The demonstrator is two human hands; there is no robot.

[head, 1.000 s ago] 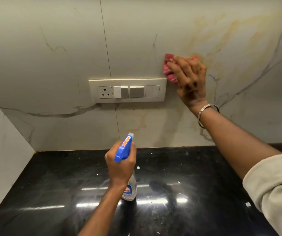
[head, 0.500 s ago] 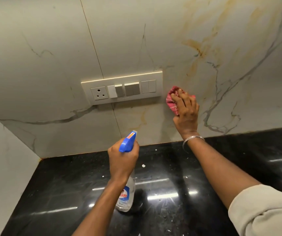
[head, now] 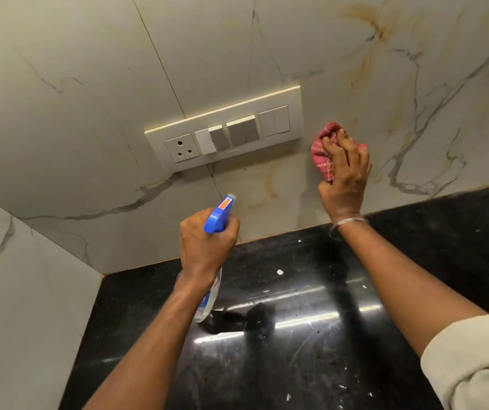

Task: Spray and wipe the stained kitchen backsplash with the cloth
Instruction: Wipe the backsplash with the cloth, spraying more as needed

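The marble-look backsplash carries yellow-brown stains at upper right and below the switch plate. My right hand grips a bunched red checked cloth and presses it against the wall just right of the switch plate. My left hand is wrapped around the neck of a clear spray bottle with a blue trigger head, its nozzle aimed at the wall. The bottle hangs over the black counter; whether its base touches the counter is unclear.
A cream switch plate with a socket and several switches sits on the wall left of the cloth. The black polished counter below carries white specks. A side wall closes the corner at left.
My right hand with the cloth went down from beside the plate's top corner, then back up a little to its lower right corner. The view tilted. The left hand kept holding the bottle.
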